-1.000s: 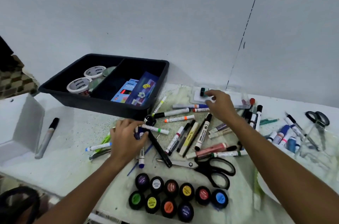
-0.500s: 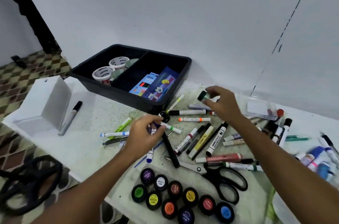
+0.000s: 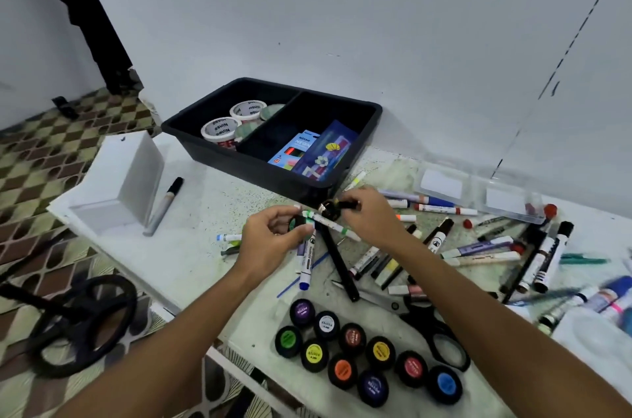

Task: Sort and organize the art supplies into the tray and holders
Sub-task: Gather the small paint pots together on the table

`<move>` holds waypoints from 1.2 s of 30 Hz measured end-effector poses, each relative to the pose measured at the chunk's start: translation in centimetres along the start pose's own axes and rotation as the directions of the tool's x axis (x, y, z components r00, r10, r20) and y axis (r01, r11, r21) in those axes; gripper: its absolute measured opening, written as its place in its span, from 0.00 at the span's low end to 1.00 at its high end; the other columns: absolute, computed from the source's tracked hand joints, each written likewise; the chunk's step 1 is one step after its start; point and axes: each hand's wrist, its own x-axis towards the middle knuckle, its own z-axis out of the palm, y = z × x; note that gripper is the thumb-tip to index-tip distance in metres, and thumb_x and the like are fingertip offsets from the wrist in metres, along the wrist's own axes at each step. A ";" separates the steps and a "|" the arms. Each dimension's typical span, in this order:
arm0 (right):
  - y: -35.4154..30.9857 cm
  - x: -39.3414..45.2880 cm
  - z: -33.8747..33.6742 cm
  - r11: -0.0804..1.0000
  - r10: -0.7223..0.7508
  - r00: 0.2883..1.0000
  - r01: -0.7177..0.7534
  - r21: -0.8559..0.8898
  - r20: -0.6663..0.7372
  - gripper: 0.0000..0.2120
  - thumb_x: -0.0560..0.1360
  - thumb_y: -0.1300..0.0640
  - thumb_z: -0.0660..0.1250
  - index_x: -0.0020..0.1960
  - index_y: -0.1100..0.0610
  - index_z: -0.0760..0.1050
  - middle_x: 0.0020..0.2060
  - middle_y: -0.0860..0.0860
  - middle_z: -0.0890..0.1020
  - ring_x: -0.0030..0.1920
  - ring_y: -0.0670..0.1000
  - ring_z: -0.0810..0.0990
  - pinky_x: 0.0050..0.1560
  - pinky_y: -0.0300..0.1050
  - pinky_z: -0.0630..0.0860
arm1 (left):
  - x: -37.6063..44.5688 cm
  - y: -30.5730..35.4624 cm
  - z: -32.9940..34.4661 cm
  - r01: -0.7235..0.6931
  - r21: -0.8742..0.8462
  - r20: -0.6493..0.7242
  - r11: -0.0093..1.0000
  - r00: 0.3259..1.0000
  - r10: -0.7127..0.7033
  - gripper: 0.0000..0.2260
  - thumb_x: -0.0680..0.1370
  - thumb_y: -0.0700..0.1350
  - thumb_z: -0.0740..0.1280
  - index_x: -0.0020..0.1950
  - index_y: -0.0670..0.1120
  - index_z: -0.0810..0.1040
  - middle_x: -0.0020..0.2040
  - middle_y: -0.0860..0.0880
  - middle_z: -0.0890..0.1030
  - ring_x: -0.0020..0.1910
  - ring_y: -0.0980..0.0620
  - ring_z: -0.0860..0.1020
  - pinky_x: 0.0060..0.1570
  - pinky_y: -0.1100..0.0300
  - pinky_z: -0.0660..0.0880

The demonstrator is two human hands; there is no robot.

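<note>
My left hand [image 3: 273,236] grips a small black pot with a green face [image 3: 295,224] just above the table. My right hand [image 3: 371,216] pinches another small black pot [image 3: 331,208] right in front of the black two-part tray [image 3: 372,123]. A white marker with green bands [image 3: 330,225] lies slanted between the two hands. The tray's left part holds white tubs [image 3: 219,130], and its right part holds blue boxes [image 3: 309,152]. A white box-shaped holder [image 3: 130,174] stands at the table's left end.
Several loose markers [image 3: 478,248] lie scattered to the right. Black scissors [image 3: 434,328] and a block of several coloured paint pots [image 3: 342,349] sit near the front edge. A clear plastic box [image 3: 478,193] is against the wall, and a grey marker [image 3: 164,204] lies beside the holder.
My right hand left the clear box with a small green-topped pot and came in front of the tray. My left hand rose off the markers. The view swung left.
</note>
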 end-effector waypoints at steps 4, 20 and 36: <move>-0.5 1.5 2.3 0.899 0.194 0.981 -0.175 -0.402 0.008 0.23 0.75 0.39 0.65 0.54 0.58 0.79 0.60 0.59 0.70 0.64 0.62 0.65 0.59 0.54 0.70 | -0.4 -0.2 -1.5 -0.012 0.060 -0.005 0.998 1.000 0.012 0.16 0.64 0.38 0.80 0.48 0.50 0.81 0.43 0.53 0.84 0.39 0.62 0.81 0.42 0.69 0.77; -2.1 -4.2 -1.8 0.971 0.185 0.951 -0.215 -0.102 -0.247 0.13 0.74 0.55 0.71 0.55 0.60 0.78 0.46 0.52 0.78 0.48 0.53 0.76 0.43 0.41 0.69 | -0.7 0.8 -2.0 -0.326 0.180 0.307 0.928 0.915 0.262 0.19 0.62 0.41 0.81 0.51 0.42 0.83 0.44 0.48 0.83 0.43 0.56 0.82 0.45 0.66 0.78; -4.2 -22.9 -6.7 0.895 0.438 0.891 -0.445 -0.038 -0.121 0.15 0.65 0.60 0.78 0.48 0.54 0.77 0.42 0.49 0.81 0.40 0.48 0.78 0.39 0.43 0.75 | -7.4 5.6 7.0 -0.648 0.039 0.867 0.760 0.401 0.297 0.18 0.60 0.52 0.82 0.45 0.53 0.81 0.42 0.59 0.77 0.44 0.65 0.73 0.41 0.69 0.68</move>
